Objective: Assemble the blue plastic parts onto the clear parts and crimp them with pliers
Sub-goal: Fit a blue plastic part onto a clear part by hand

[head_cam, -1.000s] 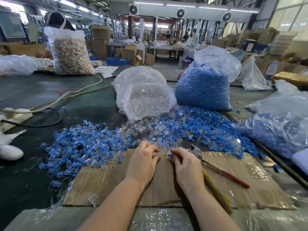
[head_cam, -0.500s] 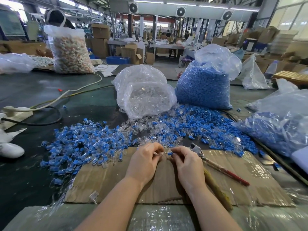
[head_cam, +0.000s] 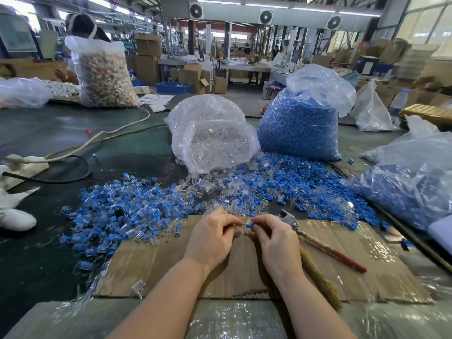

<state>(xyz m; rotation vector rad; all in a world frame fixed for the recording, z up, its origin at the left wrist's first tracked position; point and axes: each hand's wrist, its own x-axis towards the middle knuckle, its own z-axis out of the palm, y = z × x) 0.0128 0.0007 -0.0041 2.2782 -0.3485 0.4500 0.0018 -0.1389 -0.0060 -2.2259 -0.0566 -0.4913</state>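
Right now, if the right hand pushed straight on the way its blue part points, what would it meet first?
Most likely the clear part pinched in the left hand. The right hand aims its blue part leftward at it, though depth is unclear.

hands (head_cam: 215, 237): 2 | pliers (head_cam: 318, 241): 1 | cardboard sheet (head_cam: 342, 270): 1 | loose blue parts (head_cam: 293, 177): too many to count

Your dark green table (head_cam: 127, 148) carries a flat brown cardboard sheet (head_cam: 151, 265), loose blue and clear plastic parts (head_cam: 127, 211), bulging clear plastic bags (head_cam: 210, 135) and red-handled metal pliers (head_cam: 318, 243).
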